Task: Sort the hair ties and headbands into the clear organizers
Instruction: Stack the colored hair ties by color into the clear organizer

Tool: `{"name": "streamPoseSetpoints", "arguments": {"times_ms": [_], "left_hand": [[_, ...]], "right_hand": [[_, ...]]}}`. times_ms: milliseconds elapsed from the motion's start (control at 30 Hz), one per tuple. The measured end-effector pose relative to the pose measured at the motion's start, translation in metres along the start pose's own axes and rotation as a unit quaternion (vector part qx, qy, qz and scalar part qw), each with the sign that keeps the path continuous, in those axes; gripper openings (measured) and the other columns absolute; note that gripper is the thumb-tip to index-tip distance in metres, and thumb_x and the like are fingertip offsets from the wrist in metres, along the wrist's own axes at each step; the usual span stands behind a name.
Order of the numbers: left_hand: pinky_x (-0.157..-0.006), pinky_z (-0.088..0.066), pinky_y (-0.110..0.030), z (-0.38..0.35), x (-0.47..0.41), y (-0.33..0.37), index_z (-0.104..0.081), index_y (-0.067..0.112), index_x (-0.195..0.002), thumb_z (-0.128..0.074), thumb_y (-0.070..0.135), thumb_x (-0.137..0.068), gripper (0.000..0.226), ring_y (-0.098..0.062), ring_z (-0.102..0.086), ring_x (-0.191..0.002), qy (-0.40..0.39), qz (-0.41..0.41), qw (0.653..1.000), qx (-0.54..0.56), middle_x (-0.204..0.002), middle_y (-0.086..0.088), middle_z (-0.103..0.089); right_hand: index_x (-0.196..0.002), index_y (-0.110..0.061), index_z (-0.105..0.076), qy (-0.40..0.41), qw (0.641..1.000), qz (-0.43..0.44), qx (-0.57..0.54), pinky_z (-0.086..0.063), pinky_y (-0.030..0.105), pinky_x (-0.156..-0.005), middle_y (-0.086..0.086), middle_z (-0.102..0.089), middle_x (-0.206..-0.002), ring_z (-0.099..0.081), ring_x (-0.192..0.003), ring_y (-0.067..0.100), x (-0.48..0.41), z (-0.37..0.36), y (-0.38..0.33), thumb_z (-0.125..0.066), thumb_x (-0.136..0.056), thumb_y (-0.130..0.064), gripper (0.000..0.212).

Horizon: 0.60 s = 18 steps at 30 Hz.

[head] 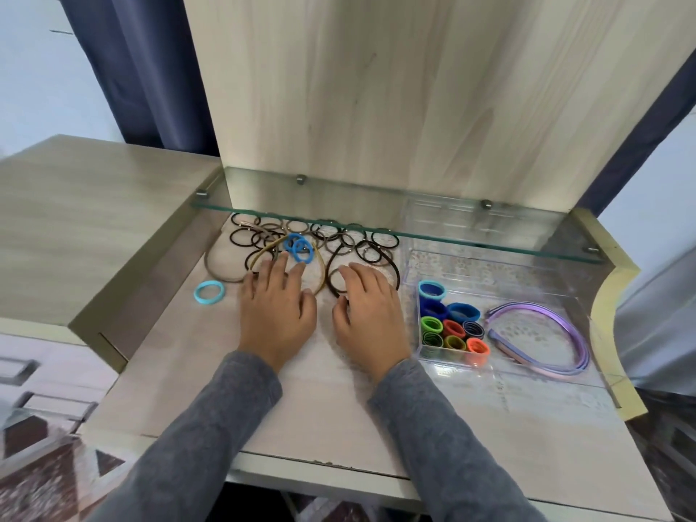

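Note:
A heap of dark thin hair ties [331, 239] lies under the glass shelf, with two blue ties [299, 247] on top. A gold headband [320, 273] and a dark brown headband [333, 273] lie among them. One light blue tie [209, 292] sits alone at the left. My left hand [277, 307] rests flat beside the gold headband, fingers straight. My right hand [367, 307] lies over the brown headband, fingers loosely bent, holding nothing that I can see. A small clear organizer [452, 361] holds several colourful ties. Purple headbands [542, 333] lie in a large clear tray [565, 292].
A glass shelf [489, 241] overhangs the back of the tabletop, with an upright wooden panel [376, 88] behind it. Another clear box [467, 216] stands under the shelf. A raised wooden cabinet top [75, 220] borders the left side. The table's front edge [320, 465] is near me.

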<state>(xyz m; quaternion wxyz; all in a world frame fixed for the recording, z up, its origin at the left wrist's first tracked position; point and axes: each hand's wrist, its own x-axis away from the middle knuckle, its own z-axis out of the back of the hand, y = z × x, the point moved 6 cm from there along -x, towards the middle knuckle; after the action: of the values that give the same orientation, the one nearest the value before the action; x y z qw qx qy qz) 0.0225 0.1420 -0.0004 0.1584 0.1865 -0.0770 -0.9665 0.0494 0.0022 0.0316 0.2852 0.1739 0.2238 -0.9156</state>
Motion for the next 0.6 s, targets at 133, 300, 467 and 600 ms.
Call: {"name": "streamPoseSetpoints", "arguments": {"times_ms": [133,300,467,600], "left_hand": [[-0.118,-0.016,-0.051,-0.008,-0.008,-0.001,-0.044,0.021,-0.148,-0.010,0.046,-0.083,0.077,-0.029,-0.028,-0.147,-0.049,0.004,0.999,-0.018,-0.158,-0.007,-0.036],[-0.119,-0.009,-0.049,-0.010,-0.019,-0.003,-0.038,0.024,-0.151,-0.015,0.043,-0.088,0.070,-0.021,-0.026,-0.148,-0.067,0.018,0.998,-0.011,-0.158,-0.002,-0.036],[-0.116,-0.016,-0.049,-0.007,-0.027,-0.002,-0.046,0.024,-0.145,-0.023,0.041,-0.089,0.063,-0.020,-0.040,-0.138,-0.044,0.013,0.999,-0.011,-0.147,0.001,-0.050],[-0.116,-0.017,-0.049,-0.009,-0.034,-0.001,-0.048,0.022,-0.143,-0.023,0.041,-0.089,0.063,-0.019,-0.041,-0.138,-0.051,0.017,0.998,-0.013,-0.146,0.001,-0.051]], "right_hand": [[-0.127,-0.010,-0.056,-0.021,0.999,-0.023,0.038,-0.039,0.045,-0.107,0.012,-0.054,-0.135,-0.046,-0.128,0.031,-0.003,-0.016,0.007,-0.043,-0.084,-0.025,0.047],[-0.125,-0.011,-0.058,-0.018,0.997,-0.038,0.061,-0.037,0.048,-0.107,0.012,-0.055,-0.135,-0.044,-0.131,0.033,-0.004,-0.020,0.011,-0.039,-0.086,-0.030,0.047],[-0.129,-0.010,-0.054,-0.034,0.996,-0.053,0.061,-0.031,0.049,-0.111,0.012,-0.053,-0.137,-0.039,-0.134,0.034,-0.004,-0.027,0.016,-0.036,-0.088,-0.033,0.050],[-0.135,-0.011,-0.048,-0.042,0.996,-0.059,0.052,-0.022,0.046,-0.115,0.011,-0.047,-0.143,-0.030,-0.140,0.032,-0.002,-0.027,0.019,-0.042,-0.091,-0.033,0.050]]}}
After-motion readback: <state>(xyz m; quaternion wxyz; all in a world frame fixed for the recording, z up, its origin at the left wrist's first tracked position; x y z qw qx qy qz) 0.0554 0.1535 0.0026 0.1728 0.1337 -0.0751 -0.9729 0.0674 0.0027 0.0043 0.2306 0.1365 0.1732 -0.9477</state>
